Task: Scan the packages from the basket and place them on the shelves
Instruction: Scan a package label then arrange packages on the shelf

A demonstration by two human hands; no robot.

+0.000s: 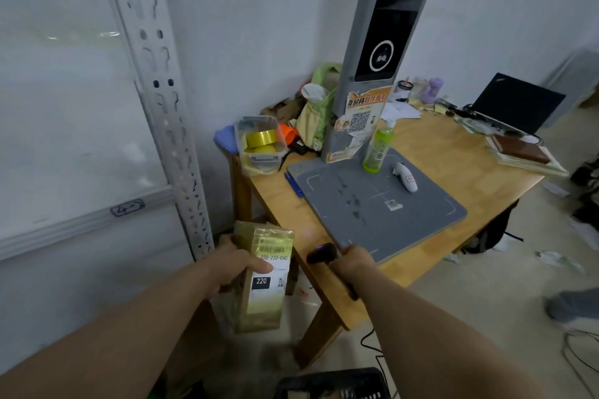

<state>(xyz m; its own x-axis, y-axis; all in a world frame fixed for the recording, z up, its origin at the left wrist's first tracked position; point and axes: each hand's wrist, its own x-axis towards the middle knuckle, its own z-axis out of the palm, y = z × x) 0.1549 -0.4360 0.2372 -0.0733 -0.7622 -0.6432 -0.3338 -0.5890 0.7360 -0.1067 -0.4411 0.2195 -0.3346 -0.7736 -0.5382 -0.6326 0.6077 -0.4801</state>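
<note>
The room is lit dimly and evenly by cool, diffuse light whose source cannot be told. Soft shadow is cast beneath the worktop (pixel 450 155). Faint glare streaks are caught on the shelf (pixel 64 126) at left. Straight lines are bowed toward the edges by the wide lens. The lower end of the box (pixel 262 308) and the floor (pixel 486 317) at right are blurred.

Left hand (pixel 231 264) gripping package (pixel 263 303), right hand (pixel 354 264) gripping scanner (pixel 321 253), forearms outstretched

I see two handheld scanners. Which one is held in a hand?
The black handheld scanner, gripped by the right hand beside the yellow cardboard package in the left hand. The white handheld scanner lies untouched on the grey rectangular mat.
</note>
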